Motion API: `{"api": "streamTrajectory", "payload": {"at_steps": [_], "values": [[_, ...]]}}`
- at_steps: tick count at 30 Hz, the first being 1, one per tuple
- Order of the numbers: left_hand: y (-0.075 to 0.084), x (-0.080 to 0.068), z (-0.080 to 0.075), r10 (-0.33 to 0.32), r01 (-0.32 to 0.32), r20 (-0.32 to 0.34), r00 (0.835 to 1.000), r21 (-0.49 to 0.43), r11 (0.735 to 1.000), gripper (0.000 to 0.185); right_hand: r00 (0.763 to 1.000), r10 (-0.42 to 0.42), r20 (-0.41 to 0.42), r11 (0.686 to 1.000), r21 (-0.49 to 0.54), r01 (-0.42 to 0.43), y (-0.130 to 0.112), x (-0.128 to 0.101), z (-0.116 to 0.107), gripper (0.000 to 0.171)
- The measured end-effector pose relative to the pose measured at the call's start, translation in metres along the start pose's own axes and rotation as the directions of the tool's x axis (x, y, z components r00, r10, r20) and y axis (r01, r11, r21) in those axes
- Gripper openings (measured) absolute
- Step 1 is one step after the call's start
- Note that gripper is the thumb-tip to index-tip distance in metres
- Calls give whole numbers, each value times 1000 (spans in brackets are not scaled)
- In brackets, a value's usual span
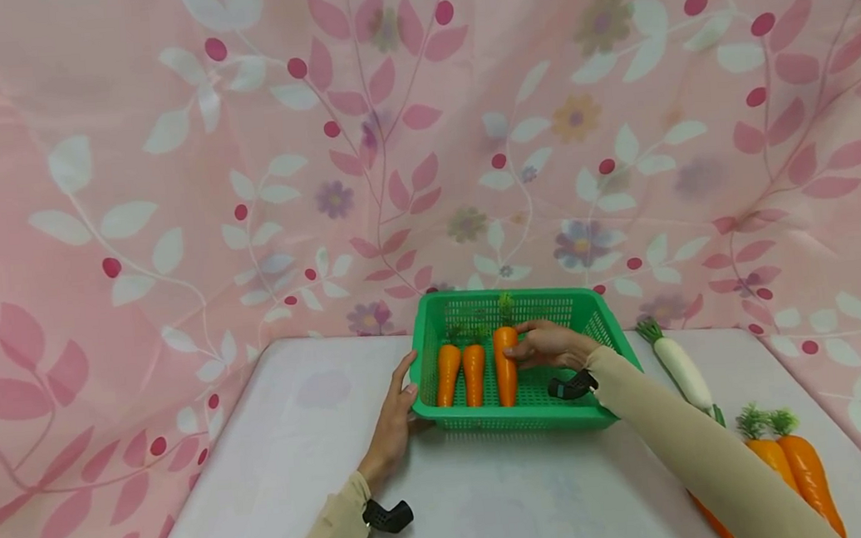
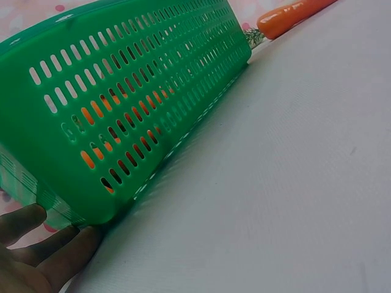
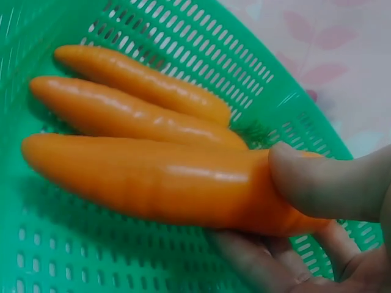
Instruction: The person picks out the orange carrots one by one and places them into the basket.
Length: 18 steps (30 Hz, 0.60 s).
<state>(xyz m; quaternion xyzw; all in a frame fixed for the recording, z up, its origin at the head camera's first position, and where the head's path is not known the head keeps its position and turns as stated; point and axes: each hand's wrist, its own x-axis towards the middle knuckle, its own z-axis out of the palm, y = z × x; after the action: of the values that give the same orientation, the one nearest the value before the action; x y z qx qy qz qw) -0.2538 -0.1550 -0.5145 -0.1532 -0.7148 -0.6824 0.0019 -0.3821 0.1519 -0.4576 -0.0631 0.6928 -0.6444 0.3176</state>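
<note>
Three carrots in basket (image 1: 605,325), right hand (image 1: 548,346) pinching third carrot (image 1: 507,368), left hand (image 1: 393,417) spread vs. rim

A staged tabletop set; pink floral cloth backdrop (image 1: 421,136) behind white table (image 1: 300,445).

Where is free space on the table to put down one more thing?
Bare table lies left of the green basket, beyond the left hand, and in front of it. The right side is crowded: a white radish and loose carrots.
</note>
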Motion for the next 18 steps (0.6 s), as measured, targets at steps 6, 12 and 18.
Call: {"api": "streamTrajectory", "payload": {"at_steps": [6,12,18], "values": [[-23,6,0,8,-8,-51,999,7,1000,48,1000,21,-11,1000,-17,-21,2,6,1,76],[-23,6,1,5,-5,-48,999,2,1000,49,999,36,-22,999,-35,-36,3,9,2,76],[-23,6,0,-12,12,-51,999,-10,1000,49,1000,23,-11,996,-90,-24,4,10,5,72]]}}
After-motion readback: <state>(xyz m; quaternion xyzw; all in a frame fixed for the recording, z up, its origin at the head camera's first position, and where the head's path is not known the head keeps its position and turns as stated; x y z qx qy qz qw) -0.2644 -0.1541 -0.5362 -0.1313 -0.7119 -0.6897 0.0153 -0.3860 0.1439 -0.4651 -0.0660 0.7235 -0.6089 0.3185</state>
